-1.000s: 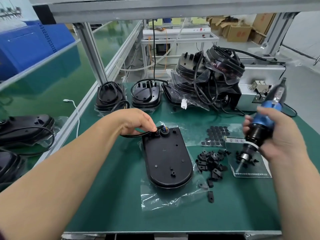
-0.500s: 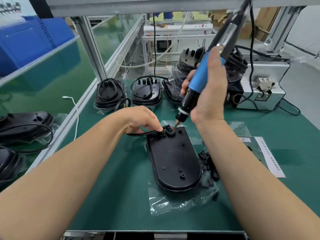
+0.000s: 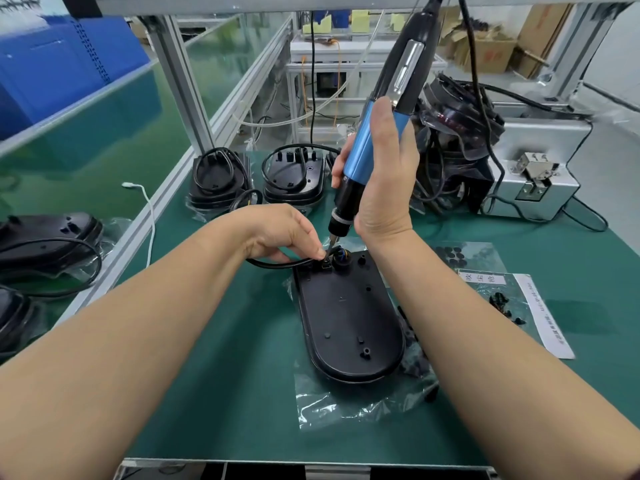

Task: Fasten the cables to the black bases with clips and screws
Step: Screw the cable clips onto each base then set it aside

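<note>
A black base [image 3: 349,320] is laid on a clear bag [image 3: 346,408] at the centre of the green mat [image 3: 225,393], its rounded end toward 6 o'clock. At its 12 o'clock end a cable [image 3: 277,263] is pinched by the thumb and forefinger of the left hand [image 3: 277,233], just beside a small clip [image 3: 325,263]. A blue electric screwdriver [image 3: 367,143] is gripped upright in the curled fingers of the right hand [image 3: 381,181], its bit pointed down at that same end; contact cannot be told. At 3 o'clock a white slip [image 3: 481,278] is printed with Chinese characters, too blurred to be read surely. Bare mat is seen at 7 o'clock, up to the bench's front edge. The 12 o'clock edge is crowded with wired bases [image 3: 294,174].
</note>
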The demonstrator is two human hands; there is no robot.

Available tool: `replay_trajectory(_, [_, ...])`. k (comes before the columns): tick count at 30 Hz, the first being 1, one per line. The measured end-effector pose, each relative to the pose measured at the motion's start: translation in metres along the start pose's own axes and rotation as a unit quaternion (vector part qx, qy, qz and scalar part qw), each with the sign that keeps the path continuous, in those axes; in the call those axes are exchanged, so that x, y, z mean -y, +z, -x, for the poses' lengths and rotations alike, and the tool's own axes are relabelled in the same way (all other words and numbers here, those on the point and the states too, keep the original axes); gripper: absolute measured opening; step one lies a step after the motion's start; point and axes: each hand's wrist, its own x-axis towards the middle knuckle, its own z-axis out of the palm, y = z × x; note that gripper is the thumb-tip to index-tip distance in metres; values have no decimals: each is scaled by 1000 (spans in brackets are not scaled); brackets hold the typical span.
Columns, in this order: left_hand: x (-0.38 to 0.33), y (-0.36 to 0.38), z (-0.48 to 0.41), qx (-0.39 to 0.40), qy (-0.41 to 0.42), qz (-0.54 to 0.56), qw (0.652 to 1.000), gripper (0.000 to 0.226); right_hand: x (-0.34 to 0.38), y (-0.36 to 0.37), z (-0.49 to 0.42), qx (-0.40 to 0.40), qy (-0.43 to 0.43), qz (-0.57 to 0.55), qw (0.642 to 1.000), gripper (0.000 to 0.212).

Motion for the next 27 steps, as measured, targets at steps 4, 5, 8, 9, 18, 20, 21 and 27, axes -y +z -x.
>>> replay_trajectory(4, [1, -1, -1, 8, 3, 3, 1000, 20, 0, 3, 1, 9, -7, 5, 1000, 30])
replay_trajectory(5, [1, -1, -1, 9, 2, 2, 1000, 20, 0, 3, 2, 11, -9, 6, 1000, 32])
replay_trajectory(8, [1, -1, -1, 8, -3, -3, 1000, 18, 0, 2, 2, 13, -14, 0, 1000, 35])
replay_trajectory(9, [1, -2, -1, 8, -4, -3, 1000, 17, 0, 2, 2, 14, -16, 0, 1000, 35])
replay_trajectory(18, [2, -3, -1, 16, -11, -6, 1000, 20, 0, 4, 1, 53, -15, 2, 998, 35])
replay_trajectory(20, [2, -3, -1, 15, -12, -9, 1000, 21, -1, 6, 3, 77, -23, 8, 997, 31])
replay_trajectory(21, [2, -3, -1, 14, -12, -9, 1000, 22, -1, 8, 3, 86, -25, 12, 996, 30])
replay_trajectory(27, [4, -2, -1, 14, -11, 1, 1000, 26, -2, 9, 3, 100, -17, 23, 995, 30])
